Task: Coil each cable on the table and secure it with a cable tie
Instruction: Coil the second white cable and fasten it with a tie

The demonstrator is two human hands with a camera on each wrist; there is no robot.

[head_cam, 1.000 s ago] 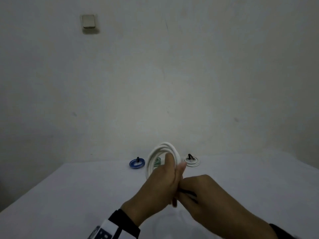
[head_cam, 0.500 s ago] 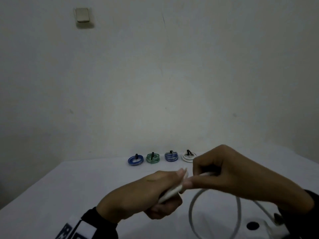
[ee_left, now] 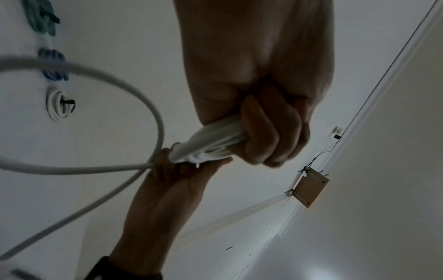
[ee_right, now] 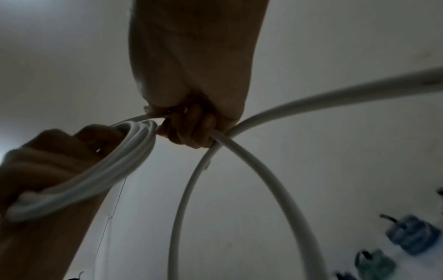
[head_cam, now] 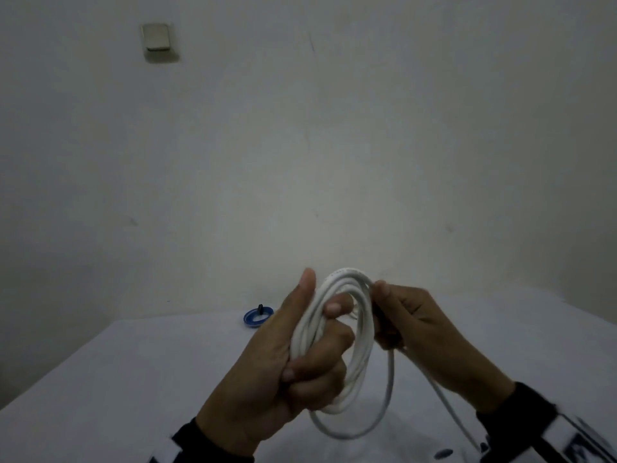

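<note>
Head view, left hand (head_cam: pixel 283 359) clenched round white cable (head_cam: pixel 359 332) coil at lower centre; right hand (head_cam: pixel 414 325) pinching its top strand; one loose loop hanging above table (head_cam: pixel 140 379); blue tied coil (head_cam: pixel 257 317) near far edge

White table (head_cam: pixel 140 379), blue tied coil (head_cam: pixel 257 317).

No legible text or labels anywhere.

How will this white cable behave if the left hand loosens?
The white cable holds smooth round loops, so it is probably springy and would fan open if the left hand eased. The free length below the right hand hangs limp, likely light.
</note>
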